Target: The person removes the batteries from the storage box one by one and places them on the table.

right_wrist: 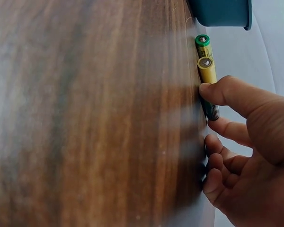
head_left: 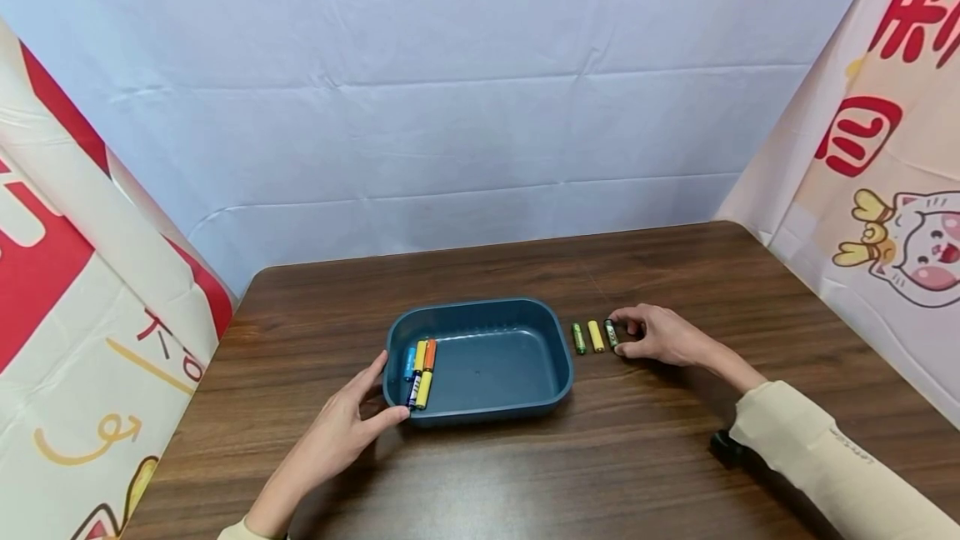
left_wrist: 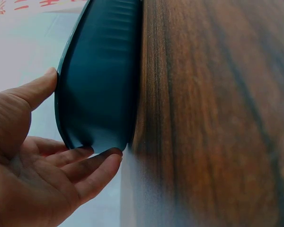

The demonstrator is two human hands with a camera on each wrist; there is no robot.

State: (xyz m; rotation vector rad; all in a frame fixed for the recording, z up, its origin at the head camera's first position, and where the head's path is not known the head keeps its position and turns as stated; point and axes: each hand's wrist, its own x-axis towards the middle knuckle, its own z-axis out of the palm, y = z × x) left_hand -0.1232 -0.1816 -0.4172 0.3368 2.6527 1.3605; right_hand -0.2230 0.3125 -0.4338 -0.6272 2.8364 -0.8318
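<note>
1. Progress: I judged the work past its halfway mark. Five batteries lay inside the tray (head_left: 495,373) and three lay outside it on the wooden table (head_left: 637,465); those three I counted as outstanding.
2. Tray contents: all five were grouped at the tray's left end. A blue battery (head_left: 409,363), a yellow battery (head_left: 420,354) and an orange battery (head_left: 431,354) formed the farther row; a dark blue battery (head_left: 414,391) and a second yellow battery (head_left: 424,390) formed the nearer one. The floor to their right was bare.
3. Outside items: a green battery (head_left: 579,339) lay nearest the tray, then a third yellow battery (head_left: 596,337), then a dark battery (head_left: 611,335), side by side with gaps between, just right of the tray.
4. Right hand (head_left: 663,340): I had thumb and forefinger closed about the dark battery's ends; it appeared to rest on the table. How firmly I pinched, I could not tell.
5. Left hand (head_left: 347,425): I gripped the tray's near left corner, thumb on the rim, fingers curved against the outer wall.
</note>
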